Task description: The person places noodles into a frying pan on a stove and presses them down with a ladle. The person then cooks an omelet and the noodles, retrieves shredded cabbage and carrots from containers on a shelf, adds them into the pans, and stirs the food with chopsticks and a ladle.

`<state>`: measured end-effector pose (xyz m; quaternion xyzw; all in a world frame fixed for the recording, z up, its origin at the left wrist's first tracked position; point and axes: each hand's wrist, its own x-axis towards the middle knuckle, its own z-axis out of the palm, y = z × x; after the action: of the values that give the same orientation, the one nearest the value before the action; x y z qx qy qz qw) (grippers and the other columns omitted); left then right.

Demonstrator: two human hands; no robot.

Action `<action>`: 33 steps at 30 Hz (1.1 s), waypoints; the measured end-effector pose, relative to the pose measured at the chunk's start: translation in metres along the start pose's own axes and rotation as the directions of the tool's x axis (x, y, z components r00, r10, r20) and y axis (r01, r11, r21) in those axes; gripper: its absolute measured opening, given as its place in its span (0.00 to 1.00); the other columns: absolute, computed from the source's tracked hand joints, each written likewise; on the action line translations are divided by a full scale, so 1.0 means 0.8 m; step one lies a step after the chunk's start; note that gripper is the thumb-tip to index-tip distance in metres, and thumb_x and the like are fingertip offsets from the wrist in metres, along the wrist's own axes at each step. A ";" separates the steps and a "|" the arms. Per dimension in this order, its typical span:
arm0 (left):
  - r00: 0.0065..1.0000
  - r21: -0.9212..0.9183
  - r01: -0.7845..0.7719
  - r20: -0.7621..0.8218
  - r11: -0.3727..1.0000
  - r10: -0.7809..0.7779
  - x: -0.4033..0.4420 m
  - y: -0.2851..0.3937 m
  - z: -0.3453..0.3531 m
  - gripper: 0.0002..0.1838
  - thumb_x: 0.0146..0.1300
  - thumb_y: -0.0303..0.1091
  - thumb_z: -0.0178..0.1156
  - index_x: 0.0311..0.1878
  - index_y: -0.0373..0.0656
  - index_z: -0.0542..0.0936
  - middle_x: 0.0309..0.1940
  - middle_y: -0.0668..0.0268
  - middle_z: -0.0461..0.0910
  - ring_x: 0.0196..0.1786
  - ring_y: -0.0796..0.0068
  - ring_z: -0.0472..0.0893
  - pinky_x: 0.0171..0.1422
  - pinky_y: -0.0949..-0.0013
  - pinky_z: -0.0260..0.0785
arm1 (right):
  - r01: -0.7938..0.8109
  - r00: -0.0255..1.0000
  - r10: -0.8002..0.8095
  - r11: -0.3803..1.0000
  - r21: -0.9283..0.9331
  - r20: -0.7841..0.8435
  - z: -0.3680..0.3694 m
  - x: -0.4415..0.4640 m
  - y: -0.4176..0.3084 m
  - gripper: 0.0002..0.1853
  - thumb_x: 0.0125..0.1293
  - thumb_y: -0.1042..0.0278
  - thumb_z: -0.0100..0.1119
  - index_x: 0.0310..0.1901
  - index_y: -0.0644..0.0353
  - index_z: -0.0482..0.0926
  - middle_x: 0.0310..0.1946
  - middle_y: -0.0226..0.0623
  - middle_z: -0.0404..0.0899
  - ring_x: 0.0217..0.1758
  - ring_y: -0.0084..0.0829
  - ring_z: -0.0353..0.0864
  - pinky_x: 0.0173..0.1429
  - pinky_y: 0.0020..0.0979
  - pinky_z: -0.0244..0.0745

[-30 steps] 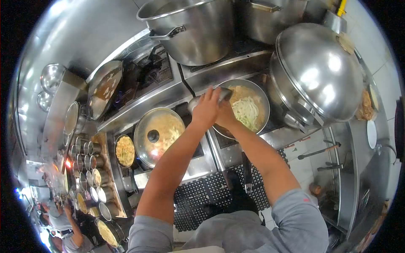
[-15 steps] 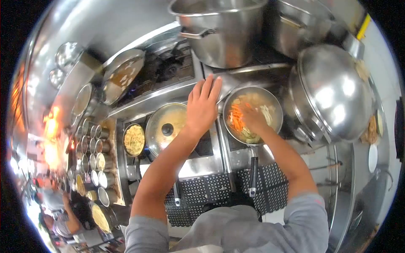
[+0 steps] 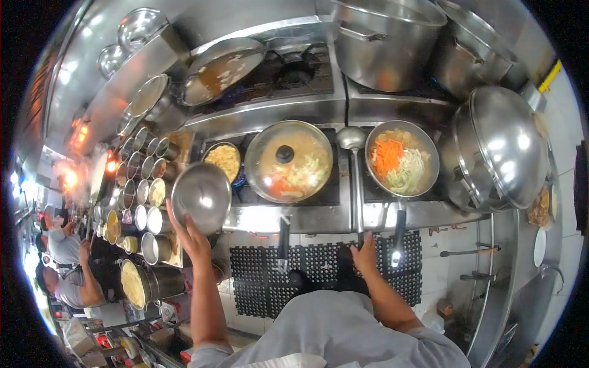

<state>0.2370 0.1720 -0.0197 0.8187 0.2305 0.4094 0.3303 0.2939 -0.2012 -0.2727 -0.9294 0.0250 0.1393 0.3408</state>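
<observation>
My left hand point(image 3: 195, 244) holds a steel bowl point(image 3: 201, 197) by its lower edge, tilted with its inside showing, left of the stove front. My right hand point(image 3: 366, 256) is closed round the lower end of a long-handled ladle point(image 3: 352, 139), which lies between two pans with its head at the back. Right of the ladle, an open pan point(image 3: 402, 158) holds carrot strips point(image 3: 388, 161), pale green shreds point(image 3: 405, 180) and other food. A larger pan point(image 3: 289, 161) under a glass lid stands left of the ladle. Next to it is a small pan of yellowish food point(image 3: 222, 161).
Two tall pots point(image 3: 386, 52) point(image 3: 469, 58) stand at the back, and a big domed steel vessel point(image 3: 506, 147) at the right. Metal containers point(image 3: 142, 168) line the left side. Pan handles point(image 3: 283, 242) point(image 3: 399, 236) stick out over the front edge. Co-workers point(image 3: 70, 270) are at far left.
My left hand has carried the bowl left, away from the stove back. My right hand has left the open pan and come down to the ladle handle. The view has shifted.
</observation>
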 end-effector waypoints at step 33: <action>0.574 -0.599 0.663 0.023 0.448 -0.819 -0.309 -0.199 -0.250 0.25 0.69 0.36 0.42 0.67 0.37 0.57 0.61 0.53 0.64 0.60 0.61 0.68 0.63 0.63 0.60 | 0.300 0.907 -0.349 0.928 0.220 0.235 -0.052 0.178 -0.621 0.15 0.61 0.71 0.45 0.49 0.68 0.65 0.21 0.42 0.72 0.15 0.33 0.70 0.15 0.36 0.65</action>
<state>-0.0824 0.1901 -0.1746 0.4361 0.4829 0.3754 0.6601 0.5110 0.1598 0.0294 -0.8584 -0.1646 0.2030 0.4415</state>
